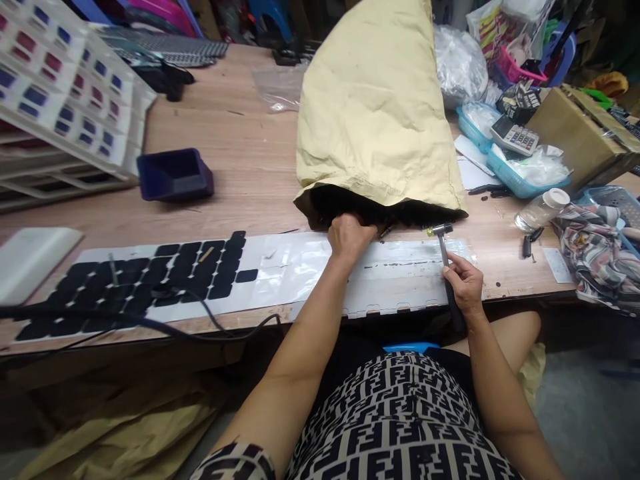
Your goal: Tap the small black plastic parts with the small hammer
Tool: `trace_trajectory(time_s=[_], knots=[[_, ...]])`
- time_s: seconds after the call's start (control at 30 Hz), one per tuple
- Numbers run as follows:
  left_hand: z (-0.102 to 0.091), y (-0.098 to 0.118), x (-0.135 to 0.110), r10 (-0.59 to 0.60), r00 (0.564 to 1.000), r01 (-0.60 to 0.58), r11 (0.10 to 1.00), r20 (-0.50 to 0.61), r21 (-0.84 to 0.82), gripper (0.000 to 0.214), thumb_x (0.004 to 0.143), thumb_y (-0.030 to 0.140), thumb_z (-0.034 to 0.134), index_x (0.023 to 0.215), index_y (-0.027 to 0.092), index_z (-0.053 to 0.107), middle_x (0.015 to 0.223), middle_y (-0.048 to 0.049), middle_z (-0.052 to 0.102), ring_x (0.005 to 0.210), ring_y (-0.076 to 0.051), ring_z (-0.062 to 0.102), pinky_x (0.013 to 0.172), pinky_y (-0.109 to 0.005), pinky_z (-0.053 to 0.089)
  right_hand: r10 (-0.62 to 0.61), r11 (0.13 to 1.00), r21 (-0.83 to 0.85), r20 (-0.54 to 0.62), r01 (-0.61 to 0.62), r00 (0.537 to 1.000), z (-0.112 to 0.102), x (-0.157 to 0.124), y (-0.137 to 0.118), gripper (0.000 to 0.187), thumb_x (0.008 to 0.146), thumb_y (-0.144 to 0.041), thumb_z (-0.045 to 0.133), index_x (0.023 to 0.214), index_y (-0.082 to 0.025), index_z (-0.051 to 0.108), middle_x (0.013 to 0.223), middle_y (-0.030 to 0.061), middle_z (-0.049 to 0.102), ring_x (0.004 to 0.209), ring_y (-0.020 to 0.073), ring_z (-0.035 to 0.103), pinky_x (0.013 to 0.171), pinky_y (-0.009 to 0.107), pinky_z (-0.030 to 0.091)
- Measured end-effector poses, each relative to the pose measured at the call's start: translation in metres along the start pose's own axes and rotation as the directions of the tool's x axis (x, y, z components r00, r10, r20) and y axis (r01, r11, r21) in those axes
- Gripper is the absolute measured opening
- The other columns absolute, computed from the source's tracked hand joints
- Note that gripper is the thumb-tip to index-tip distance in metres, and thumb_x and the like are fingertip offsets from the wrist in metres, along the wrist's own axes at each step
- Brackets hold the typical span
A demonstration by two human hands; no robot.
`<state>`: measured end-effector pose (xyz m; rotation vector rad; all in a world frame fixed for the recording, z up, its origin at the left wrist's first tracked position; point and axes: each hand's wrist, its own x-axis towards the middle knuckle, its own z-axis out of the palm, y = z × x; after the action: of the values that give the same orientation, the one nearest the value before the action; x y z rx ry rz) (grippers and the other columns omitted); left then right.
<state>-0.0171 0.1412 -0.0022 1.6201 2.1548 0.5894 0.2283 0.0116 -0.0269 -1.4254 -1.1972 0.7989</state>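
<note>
A large yellow paper sack lies on the table with its dark mouth facing me. At that mouth is my left hand, its fingers curled and partly hidden; what they hold, if anything, I cannot make out. Small dark pieces show at the sack's opening beside the hand. My right hand is closed around the dark handle of a small hammer, held head up at the table's front edge. Beneath both hands stretches a white strip of sheet with clear plastic over part of it.
Black rounded pads lie on the sheet at left, with a black cable across the front. A dark blue bin and white crate stand behind. Rightward are blue baskets, a calculator, a bottle and cloth.
</note>
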Motion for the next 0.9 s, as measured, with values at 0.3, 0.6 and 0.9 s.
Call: trace_trajectory(time_s=[0.3,0.6,0.9], knots=[[0.011,-0.003,-0.045,0.511,0.859,-0.494,0.846,0.042,-0.201,0.013,0.077,0.028,0.069,0.088,0.021,0.069,0.092,-0.0025,0.072,0.085,-0.02,0.065,0.078,-0.031,0.049,-0.014,1.0,-0.006,-0.006,0.014,1.0,0.001,0.0,-0.001,0.038,0.079,-0.029,0.07,0.116,-0.018,0.076,0.062,-0.0046,0.061,0.06,0.0134,0.056,0.066,0.03,0.047],[0.046,0.004,-0.058,0.66,0.743,-0.616,0.739,0.109,-0.274,0.018,0.082,0.026,0.075,0.1,0.021,0.075,0.096,-0.0041,0.067,0.093,-0.021,0.063,0.08,-0.032,0.048,-0.027,0.999,-0.042,0.014,0.028,1.0,0.0,-0.002,0.0,0.04,0.081,-0.029,0.068,0.119,-0.017,0.074,0.063,-0.0044,0.059,0.06,0.0127,0.055,0.063,0.029,0.046],[0.05,-0.006,-0.051,0.595,0.799,-0.518,0.754,0.085,-0.403,0.014,0.077,0.026,0.082,0.089,0.021,0.077,0.087,-0.0016,0.066,0.087,-0.02,0.062,0.077,-0.032,0.047,-0.143,0.938,-0.302,0.117,0.172,0.983,0.0,-0.009,-0.009,0.039,0.084,-0.027,0.065,0.121,-0.018,0.074,0.073,-0.0015,0.058,0.06,0.0119,0.051,0.059,0.027,0.047]])
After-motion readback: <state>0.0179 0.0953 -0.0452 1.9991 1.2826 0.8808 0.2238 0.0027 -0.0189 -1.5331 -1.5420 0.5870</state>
